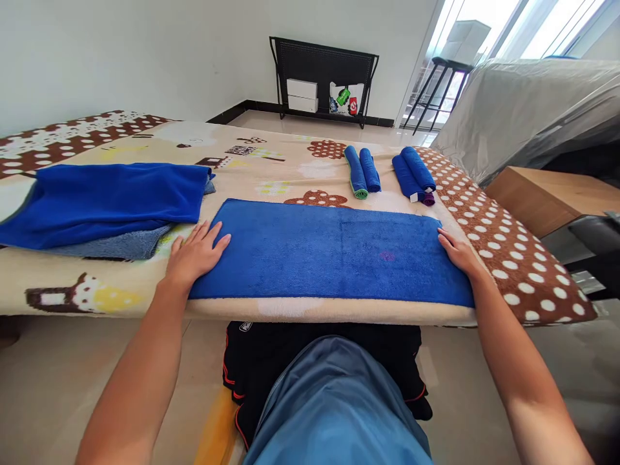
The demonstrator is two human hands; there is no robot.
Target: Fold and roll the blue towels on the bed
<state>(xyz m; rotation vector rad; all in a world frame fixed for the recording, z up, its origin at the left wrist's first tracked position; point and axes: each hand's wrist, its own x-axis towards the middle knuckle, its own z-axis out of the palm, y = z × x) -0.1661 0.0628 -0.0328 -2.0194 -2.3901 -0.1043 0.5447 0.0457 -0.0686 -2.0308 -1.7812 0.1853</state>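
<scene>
A blue towel (300,252) lies flat in a long rectangle along the near edge of the blanket-covered surface. At its left end rests my left hand (198,250), palm down with the fingers spread. My right hand (460,253) lies on the towel's right end, fingers stretched out and the thumb side toward the towel; part of that hand's fingers is hard to make out. A small reddish-purple mark shows on the towel's right half. To the left of my left hand is a loose heap of blue cloths (121,197) with a grey-blue one underneath.
Two rolled blue towels (362,171) lie behind the flat towel, and more rolls (414,173) sit further right. The patterned blanket (271,165) covers the surface. Beyond stand a black rack (324,64) and a black stool (448,81). A wooden box (552,194) is at right.
</scene>
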